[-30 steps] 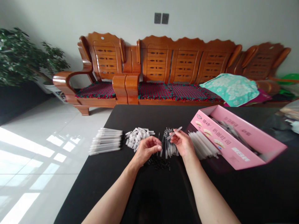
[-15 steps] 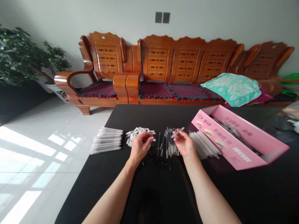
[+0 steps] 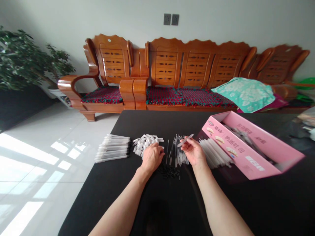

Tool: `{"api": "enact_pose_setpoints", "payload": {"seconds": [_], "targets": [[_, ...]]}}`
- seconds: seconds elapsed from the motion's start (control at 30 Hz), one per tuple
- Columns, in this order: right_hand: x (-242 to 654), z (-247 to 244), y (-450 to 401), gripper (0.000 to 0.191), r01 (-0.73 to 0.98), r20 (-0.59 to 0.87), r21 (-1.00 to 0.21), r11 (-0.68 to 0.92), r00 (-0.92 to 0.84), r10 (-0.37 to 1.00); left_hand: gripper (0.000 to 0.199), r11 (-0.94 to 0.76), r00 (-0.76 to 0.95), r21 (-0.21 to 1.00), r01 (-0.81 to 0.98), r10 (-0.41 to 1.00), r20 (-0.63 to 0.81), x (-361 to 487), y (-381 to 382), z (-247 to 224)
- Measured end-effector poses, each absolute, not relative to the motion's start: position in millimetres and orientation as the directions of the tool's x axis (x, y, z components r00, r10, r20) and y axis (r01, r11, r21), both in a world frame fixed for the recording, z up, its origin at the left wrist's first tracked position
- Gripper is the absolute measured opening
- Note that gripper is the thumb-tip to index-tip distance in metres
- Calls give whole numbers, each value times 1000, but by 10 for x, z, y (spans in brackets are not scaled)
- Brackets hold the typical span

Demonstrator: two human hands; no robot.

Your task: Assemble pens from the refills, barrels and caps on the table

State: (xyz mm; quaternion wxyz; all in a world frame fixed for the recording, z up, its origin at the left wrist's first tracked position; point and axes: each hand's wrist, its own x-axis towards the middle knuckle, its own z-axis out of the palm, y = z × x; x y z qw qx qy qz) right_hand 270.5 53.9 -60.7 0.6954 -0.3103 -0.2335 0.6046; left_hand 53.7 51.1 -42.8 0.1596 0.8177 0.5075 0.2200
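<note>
My right hand (image 3: pixel 195 153) is closed on a translucent white pen barrel (image 3: pixel 185 140), held slanted above a bunch of pen refills (image 3: pixel 177 152). My left hand (image 3: pixel 152 156) is bent downward with its fingers curled together. Its fingertips are hidden, so what they hold, if anything, does not show. Right by it lies a heap of small black plugs (image 3: pixel 171 172), partly covered by the hand. Just behind the left hand is a pile of white pen caps (image 3: pixel 144 143). Capped pens (image 3: pixel 112 149) lie in a row at the left. Loose barrels (image 3: pixel 216 153) are stacked right of my right hand.
A pink open-topped box (image 3: pixel 248 160) with dark contents stands at the right of the black table (image 3: pixel 118 200), close against the barrels. Behind the table is a wooden sofa (image 3: pixel 167 65) with a teal cloth (image 3: pixel 246 93). A potted plant (image 3: pixel 22 62) stands at the far left.
My left hand has moved down and slightly right from beside the caps to the black plugs, its fingers now pointing downward. My right hand stays nearly in place with the barrel.
</note>
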Motion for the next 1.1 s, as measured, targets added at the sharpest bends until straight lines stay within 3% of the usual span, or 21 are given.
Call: {"api": "enact_pose_setpoints", "payload": {"seconds": [0.07, 0.13, 0.2, 0.27, 0.37, 0.47, 0.63, 1.1], "targets": [[2700, -598, 536, 8, -696, -45, -714, 77, 156, 987, 8, -425, 354, 567, 705, 904, 238, 548, 529, -430], [2687, -584, 528, 7, -692, -41, -718, 77, 153, 987, 7, -369, 293, 725, 582, 927, 236, 556, 546, -434], [2668, -568, 517, 7, -683, -34, -726, 78, 148, 988, 12, -236, 234, 904, 357, 959, 158, 560, 557, -439], [2642, -553, 504, 8, -671, -24, -738, 75, 138, 990, 24, -68, 229, 995, 73, 972, 50, 558, 560, -443], [2596, -531, 485, 11, -653, -14, -755, 65, 114, 993, 35, 124, 280, 963, -238, 958, -55, 547, 547, -443], [2556, -513, 469, 14, -636, -7, -770, 55, 95, 995, 34, 243, 329, 892, -381, 937, -115, 542, 530, -439], [2524, -497, 454, 17, -604, 4, -795, 60, 93, 996, 35, 336, 357, 823, -459, 918, -175, 567, 519, -444], [2488, -491, 446, 17, -545, 28, -835, 77, 98, 995, 37, 320, 359, 859, -400, 917, -175, 651, 477, -494]]}}
